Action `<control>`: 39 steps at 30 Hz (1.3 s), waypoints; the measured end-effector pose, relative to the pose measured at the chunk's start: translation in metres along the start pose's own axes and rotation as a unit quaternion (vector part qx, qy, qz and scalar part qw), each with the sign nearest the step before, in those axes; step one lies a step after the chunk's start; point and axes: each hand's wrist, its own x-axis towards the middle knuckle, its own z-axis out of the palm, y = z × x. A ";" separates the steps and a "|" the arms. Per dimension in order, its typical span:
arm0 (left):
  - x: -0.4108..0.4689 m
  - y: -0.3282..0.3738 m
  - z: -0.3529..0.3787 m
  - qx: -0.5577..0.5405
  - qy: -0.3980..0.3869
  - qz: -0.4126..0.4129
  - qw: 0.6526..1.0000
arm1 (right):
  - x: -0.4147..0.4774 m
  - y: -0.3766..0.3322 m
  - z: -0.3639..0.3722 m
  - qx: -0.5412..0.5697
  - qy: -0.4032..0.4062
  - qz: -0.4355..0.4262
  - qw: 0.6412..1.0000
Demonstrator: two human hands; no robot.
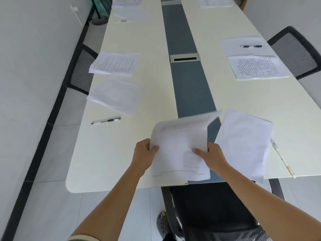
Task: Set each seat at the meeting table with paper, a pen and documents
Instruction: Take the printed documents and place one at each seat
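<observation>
Both hands hold a blurred stack of printed documents [178, 146] just above the near end of the long white meeting table [104, 162]. My left hand [144, 153] grips its left edge and my right hand [208, 155] grips its right edge, thumbs on top. To the right lies blank paper [243, 141] with a pen [282, 158] along its right side. At the left seat lie a printed document [115, 64], blank paper [116, 94] and a black pen [106, 120]. The right seat has paper with a pen [251, 46] on it and a printed document [257, 66].
A dark grey strip [189, 84] with a cable box [185, 58] runs down the table's middle. Mesh chairs stand at the left [81, 72] and right [295, 51]; a black chair [213, 206] is just below my arms. More papers [126, 7] lie at the far end.
</observation>
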 end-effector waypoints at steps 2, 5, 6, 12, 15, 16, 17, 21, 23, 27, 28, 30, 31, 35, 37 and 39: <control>0.000 -0.012 0.001 0.036 0.024 -0.022 0.999 | 0.011 0.005 0.004 -0.018 -0.007 0.029 0.999; -0.008 -0.032 0.009 0.137 0.033 -0.023 0.990 | 0.028 0.023 0.015 -0.054 -0.028 0.118 0.991; -0.011 -0.039 0.014 0.177 0.024 -0.007 0.984 | 0.032 0.028 0.018 -0.065 -0.031 0.136 0.988; -0.021 -0.064 0.051 0.393 -0.076 0.088 0.912 | 0.040 0.039 0.004 -0.247 0.022 0.109 0.963; -0.018 -0.069 0.068 0.468 -0.111 0.084 0.873 | 0.039 0.060 -0.032 -0.305 0.172 0.074 0.934; -0.017 -0.071 0.072 0.486 -0.118 0.083 0.862 | 0.039 0.071 -0.046 -0.311 0.179 0.090 0.929; -0.016 -0.073 0.075 0.499 -0.121 0.084 0.854 | 0.038 0.084 -0.059 -0.328 0.156 0.121 0.924; -0.004 -0.072 0.080 0.521 -0.107 0.089 0.842 | 0.037 0.117 -0.080 -0.412 0.040 0.109 0.904; 0.003 -0.067 0.082 0.523 -0.106 0.091 0.841 | 0.036 0.117 -0.081 -0.434 0.004 0.047 0.900; 0.010 -0.063 0.082 0.524 -0.104 0.088 0.841 | 0.033 0.119 -0.082 -0.441 -0.001 0.024 0.897; 0.010 -0.063 0.081 0.526 -0.103 0.088 0.840 | 0.032 0.119 -0.083 -0.441 0.000 0.023 0.897; 0.009 -0.064 0.081 0.529 -0.102 0.090 0.838 | 0.033 0.118 -0.084 -0.439 0.003 0.018 0.898; 0.008 -0.064 0.082 0.528 -0.101 0.090 0.838 | 0.033 0.118 -0.084 -0.438 0.004 0.016 0.899; 0.009 -0.063 0.082 0.529 -0.098 0.090 0.838 | 0.036 0.117 -0.086 -0.435 -0.005 0.017 0.900; 0.009 -0.063 0.083 0.530 -0.097 0.090 0.838 | 0.038 0.118 -0.098 -0.407 0.055 0.006 0.912; 0.010 -0.064 0.083 0.531 -0.097 0.090 0.837 | 0.040 0.123 -0.122 -0.364 0.171 0.021 0.915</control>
